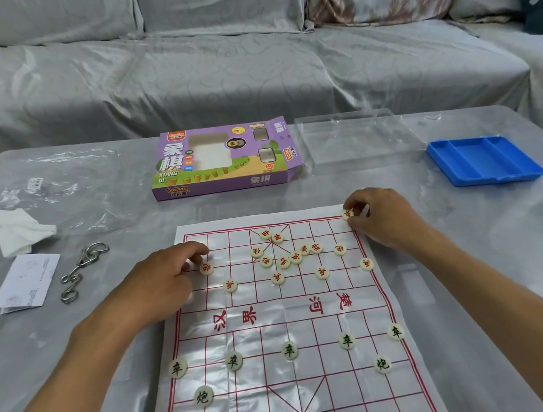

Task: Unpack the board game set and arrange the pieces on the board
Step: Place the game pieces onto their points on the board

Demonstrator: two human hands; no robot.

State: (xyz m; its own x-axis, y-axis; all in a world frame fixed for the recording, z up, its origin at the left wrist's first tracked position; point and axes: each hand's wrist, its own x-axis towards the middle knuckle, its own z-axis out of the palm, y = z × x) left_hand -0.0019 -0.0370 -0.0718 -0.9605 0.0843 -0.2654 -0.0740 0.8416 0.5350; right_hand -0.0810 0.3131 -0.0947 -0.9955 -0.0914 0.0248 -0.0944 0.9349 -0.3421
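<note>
Xiangqi board (278, 318): R hand (377, 216) pinches red-marked piece (347, 214) at far-right corner; L hand (166, 280) fingers curled beside another piece (206, 269) (grip unclear), purple box (223, 158) behind

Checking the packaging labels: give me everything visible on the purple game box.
The purple game box is a flat cardboard carton lying face-up on the table, just beyond the board. Its front carries white Chinese characters, "XIANG QI", an orange logo, a cartoon path scene and clear windows showing a pale interior. The right end flap stands open. Neither hand touches it; a clear plastic lid lies at its right.
</note>
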